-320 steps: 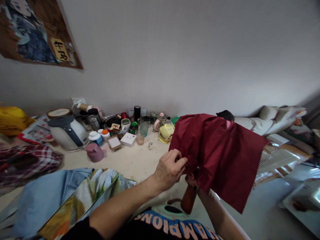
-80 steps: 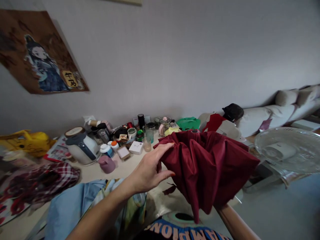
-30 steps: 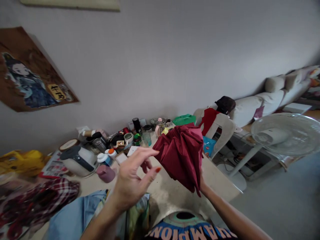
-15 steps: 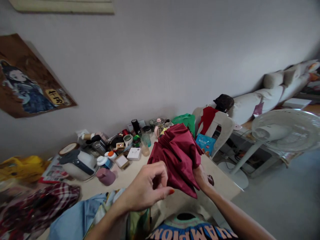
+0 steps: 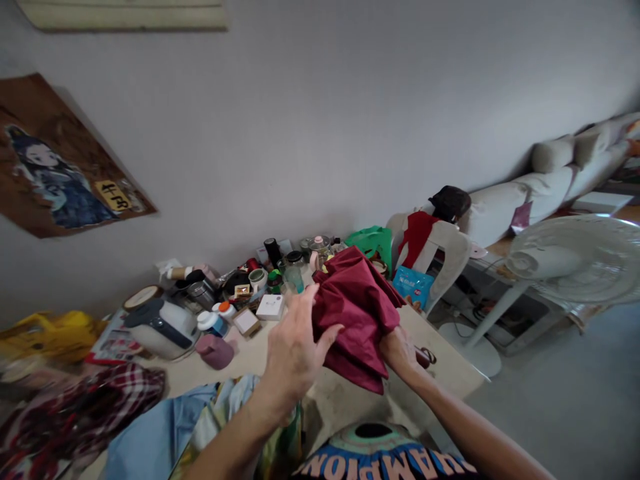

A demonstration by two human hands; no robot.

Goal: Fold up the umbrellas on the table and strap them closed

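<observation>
A dark red umbrella (image 5: 353,313) is held above the table, its loose fabric bunched in folds. My right hand (image 5: 400,350) grips it at the lower right, and the brown handle (image 5: 424,358) with a small strap sticks out beyond that hand. At the fabric's left side is my left hand (image 5: 297,347), open, its fingers stretched up and the thumb apart. The thumb tip lies at the cloth; whether the fingertips press on it, I cannot tell. The umbrella's shaft is hidden inside the folds.
Behind the umbrella on the table (image 5: 250,357) stand several cups and jars, with a white box (image 5: 271,307), a pink cup (image 5: 215,351) and a kettle (image 5: 163,328) to the left. Clothes (image 5: 155,427) lie at front left. A chair (image 5: 443,250) and fan (image 5: 540,263) stand right.
My left hand has gone from curled fingers to an open, upward reach along the umbrella's left side. The fabric has shifted and looks less pleated. More of the handle and its strap shows.
</observation>
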